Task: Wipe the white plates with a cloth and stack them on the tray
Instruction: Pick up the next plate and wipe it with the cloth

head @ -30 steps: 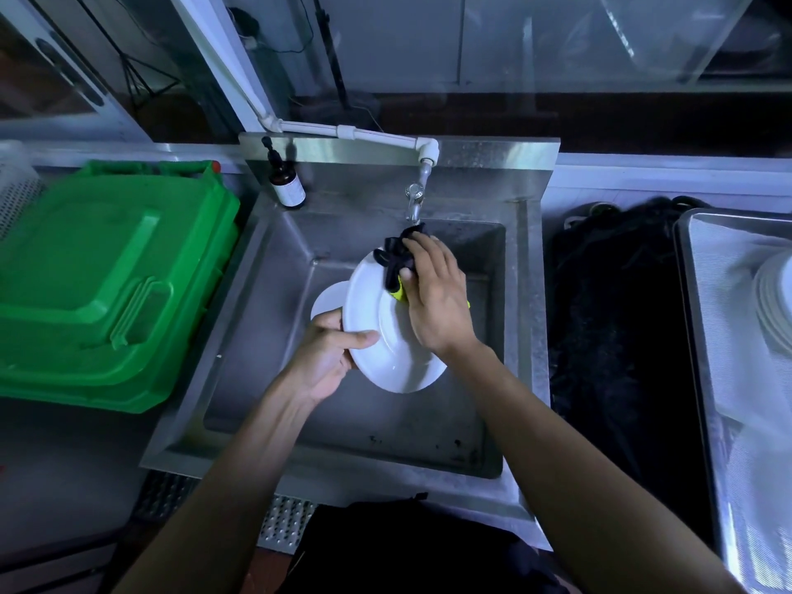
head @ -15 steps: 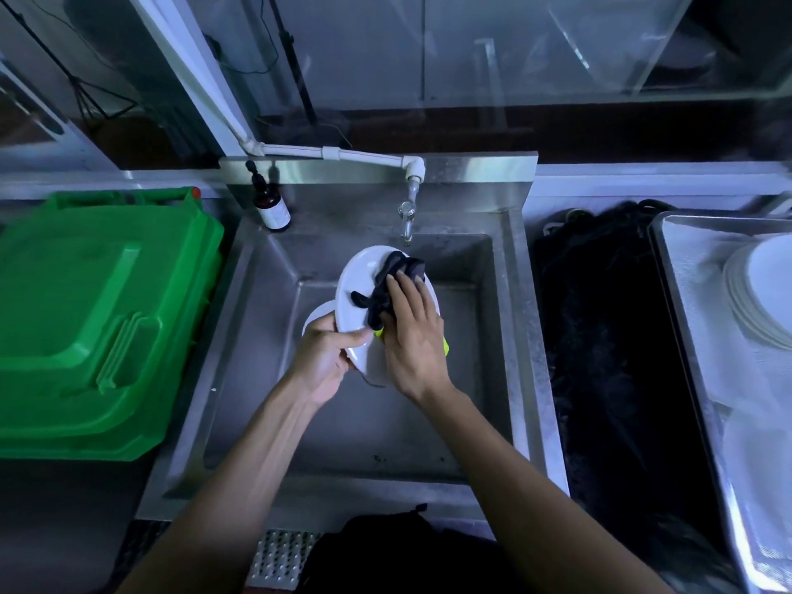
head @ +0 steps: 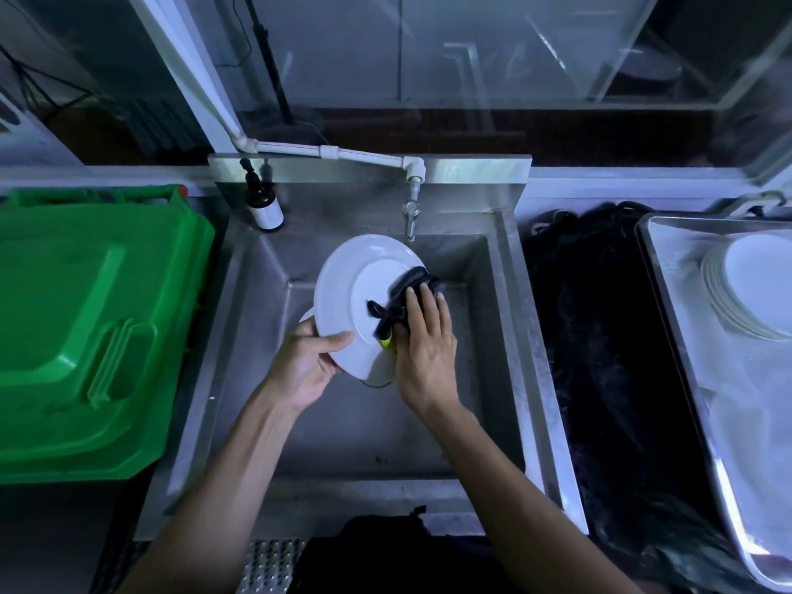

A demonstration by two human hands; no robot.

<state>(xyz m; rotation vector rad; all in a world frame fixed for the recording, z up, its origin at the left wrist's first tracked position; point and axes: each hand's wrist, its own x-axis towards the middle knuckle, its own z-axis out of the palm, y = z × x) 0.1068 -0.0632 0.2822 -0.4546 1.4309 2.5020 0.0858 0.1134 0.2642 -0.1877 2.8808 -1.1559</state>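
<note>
Left hand grips the lower rim of the plate, thumb on its upturned face, holding it tilted above the sink. Right hand presses a dark cloth against the plate's right side, fingers curled over the cloth; a yellow-green piece shows under it. The plate's upper edge sits just below the tap, with open basin in front and to the right. A second white rim shows behind the plate's lower left. Dark bottle with a white label stands at the sink's back left corner; its writing cannot be read. Green bin lid lies left of the sink. Right of the sink lies dark material, then the tray holding stacked plates.
</note>
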